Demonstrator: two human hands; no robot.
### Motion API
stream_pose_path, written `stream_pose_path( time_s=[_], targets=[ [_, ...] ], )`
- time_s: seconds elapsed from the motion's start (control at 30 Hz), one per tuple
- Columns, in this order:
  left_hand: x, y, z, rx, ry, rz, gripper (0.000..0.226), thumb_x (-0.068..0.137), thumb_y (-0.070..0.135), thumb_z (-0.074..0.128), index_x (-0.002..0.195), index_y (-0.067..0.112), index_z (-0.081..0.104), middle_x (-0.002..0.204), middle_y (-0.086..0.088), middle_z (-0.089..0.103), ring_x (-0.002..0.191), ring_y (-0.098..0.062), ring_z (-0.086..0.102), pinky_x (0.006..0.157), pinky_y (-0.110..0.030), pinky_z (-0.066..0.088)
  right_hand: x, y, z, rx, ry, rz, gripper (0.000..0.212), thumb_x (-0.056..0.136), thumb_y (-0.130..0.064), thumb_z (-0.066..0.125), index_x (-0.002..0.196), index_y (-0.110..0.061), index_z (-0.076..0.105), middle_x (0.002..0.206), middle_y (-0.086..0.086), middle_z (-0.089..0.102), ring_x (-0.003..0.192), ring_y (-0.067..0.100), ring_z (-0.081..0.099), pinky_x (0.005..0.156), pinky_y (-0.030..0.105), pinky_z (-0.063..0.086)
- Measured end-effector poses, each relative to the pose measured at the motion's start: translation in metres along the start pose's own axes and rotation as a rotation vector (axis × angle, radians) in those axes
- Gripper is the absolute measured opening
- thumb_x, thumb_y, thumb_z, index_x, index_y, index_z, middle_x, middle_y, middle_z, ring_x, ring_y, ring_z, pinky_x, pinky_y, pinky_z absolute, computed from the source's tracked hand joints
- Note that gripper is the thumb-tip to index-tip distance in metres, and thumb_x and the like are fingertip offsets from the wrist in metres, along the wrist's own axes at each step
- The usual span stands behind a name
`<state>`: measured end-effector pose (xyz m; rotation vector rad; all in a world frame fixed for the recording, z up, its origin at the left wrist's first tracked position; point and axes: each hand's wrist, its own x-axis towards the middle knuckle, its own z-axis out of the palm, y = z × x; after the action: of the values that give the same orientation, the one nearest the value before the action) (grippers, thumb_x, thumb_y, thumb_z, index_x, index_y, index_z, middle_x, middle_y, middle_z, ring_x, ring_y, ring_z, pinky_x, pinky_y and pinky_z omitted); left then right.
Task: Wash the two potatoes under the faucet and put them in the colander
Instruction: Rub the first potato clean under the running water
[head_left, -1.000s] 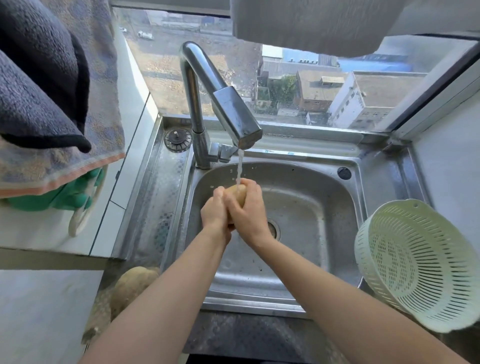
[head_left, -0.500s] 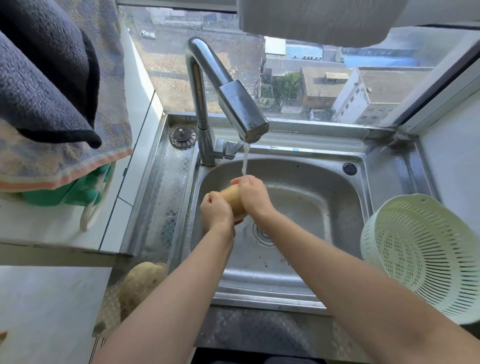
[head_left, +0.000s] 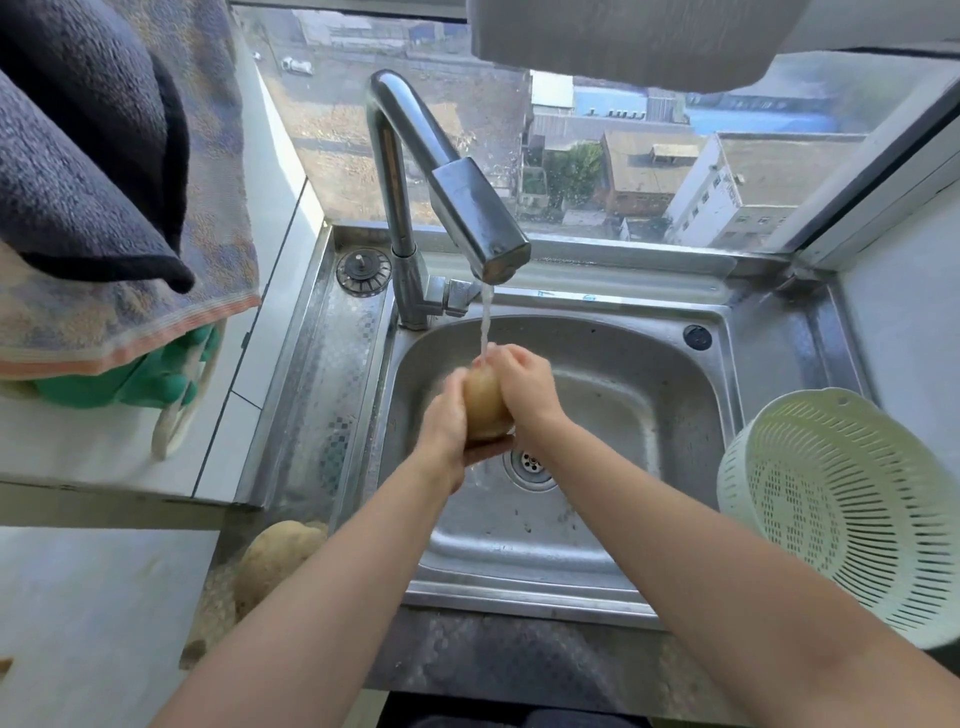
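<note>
A wet tan potato (head_left: 484, 408) sits between both palms over the steel sink (head_left: 613, 525), right under the running stream from the chrome faucet (head_left: 467, 213). My left hand (head_left: 447, 421) cups it from the left and below; my right hand (head_left: 524, 384) presses it from the right. A second potato (head_left: 275, 558), dry and dusty, lies on the counter left of the sink, partly hidden by my left forearm. The pale green colander (head_left: 836, 504) stands tilted on the sink's right ledge with nothing in it.
Towels (head_left: 104, 182) hang at the upper left over green rubber gloves (head_left: 140, 382). A drain stopper (head_left: 362, 272) lies on the left drainboard. The sink drain (head_left: 530, 465) is open. A window sits directly behind the faucet.
The potato has turned between my hands and more of it shows. My left hand has slid lower under it. The camera has shifted slightly.
</note>
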<state>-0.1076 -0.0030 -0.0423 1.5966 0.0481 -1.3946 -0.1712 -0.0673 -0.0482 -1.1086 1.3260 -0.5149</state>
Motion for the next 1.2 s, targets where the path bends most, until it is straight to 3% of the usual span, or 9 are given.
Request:
stream_pose_path(
  time_s=[0.07,0.13,0.3,0.5,0.67,0.8,0.87,1.03,1.2],
  targets=[
    [-0.006,-0.011,0.008,0.145,0.027,0.272,0.029,0.094,0.04,0.058,0.105,0.013,0.059,0.103,-0.013,0.066,0.084,-0.023,0.067,0.075,-0.045,0.062,0.004,-0.007,0.005,0.087,0.121,0.192,0.033,0.088,-0.025,0.047,0.061,-0.019,0.065,0.078,0.007,0.066,0.079,0.025,0.059,0.074,0.035,0.05],
    [-0.002,-0.012,0.01,0.134,0.159,0.331,0.033,0.091,0.044,0.06,0.102,0.012,0.063,0.094,-0.01,0.068,0.076,-0.021,0.066,0.066,-0.041,0.062,-0.005,-0.006,0.01,0.026,0.139,0.109,0.036,0.093,-0.027,0.042,0.065,-0.02,0.064,0.083,0.008,0.067,0.081,0.024,0.06,0.074,0.035,0.05],
    [0.006,0.004,-0.008,-0.05,0.036,-0.125,0.039,0.087,0.043,0.036,0.068,0.016,0.057,0.048,-0.002,0.05,0.039,-0.018,0.043,0.038,-0.016,0.03,-0.025,0.013,0.007,-0.248,-0.063,-0.404,0.03,0.083,-0.04,0.061,0.108,-0.022,0.063,0.099,0.0,0.069,0.092,0.014,0.064,0.081,0.027,0.053],
    [-0.001,-0.018,0.012,0.262,0.23,0.329,0.052,0.09,0.059,0.048,0.09,0.009,0.061,0.079,-0.011,0.07,0.061,-0.02,0.061,0.055,-0.034,0.054,-0.005,0.002,0.008,-0.118,0.175,-0.048,0.033,0.096,-0.031,0.044,0.094,-0.013,0.071,0.088,0.004,0.07,0.085,0.018,0.061,0.076,0.029,0.044],
    [0.011,0.002,0.001,0.064,0.121,0.04,0.041,0.092,0.04,0.036,0.09,0.009,0.064,0.071,-0.01,0.061,0.054,-0.022,0.055,0.043,-0.022,0.043,-0.024,0.017,0.006,-0.199,-0.005,-0.315,0.034,0.08,-0.037,0.068,0.111,-0.029,0.058,0.109,0.002,0.062,0.099,0.017,0.06,0.087,0.031,0.053],
    [0.0,-0.017,0.011,0.108,0.161,0.332,0.044,0.088,0.06,0.042,0.098,0.02,0.059,0.089,-0.009,0.069,0.078,-0.029,0.069,0.07,-0.05,0.06,-0.004,0.0,0.006,-0.074,0.106,-0.081,0.017,0.089,-0.033,0.059,0.097,-0.02,0.067,0.097,0.004,0.07,0.096,0.022,0.064,0.089,0.039,0.053],
    [0.0,-0.021,0.013,0.15,0.172,0.408,0.042,0.085,0.061,0.047,0.097,0.023,0.06,0.089,-0.006,0.071,0.08,-0.028,0.069,0.069,-0.046,0.06,-0.007,0.001,0.01,-0.093,0.161,-0.103,0.026,0.094,-0.032,0.05,0.1,-0.016,0.069,0.098,0.005,0.072,0.094,0.02,0.064,0.088,0.037,0.051],
    [0.007,-0.004,-0.001,-0.06,0.113,-0.022,0.039,0.089,0.042,0.036,0.08,0.015,0.063,0.061,-0.005,0.059,0.048,-0.02,0.051,0.044,-0.02,0.037,-0.024,0.013,0.003,-0.223,-0.064,-0.55,0.02,0.085,-0.031,0.06,0.097,-0.018,0.068,0.11,0.002,0.062,0.104,0.014,0.06,0.093,0.024,0.047],
    [-0.007,-0.021,0.008,0.188,0.074,0.138,0.07,0.086,0.07,0.03,0.08,0.007,0.06,0.058,-0.009,0.058,0.037,-0.016,0.043,0.039,-0.02,0.032,0.002,-0.002,-0.002,-0.201,-0.006,-0.144,0.02,0.088,-0.023,0.054,0.072,-0.022,0.067,0.076,-0.001,0.067,0.082,0.018,0.061,0.08,0.032,0.05]
  ],
)
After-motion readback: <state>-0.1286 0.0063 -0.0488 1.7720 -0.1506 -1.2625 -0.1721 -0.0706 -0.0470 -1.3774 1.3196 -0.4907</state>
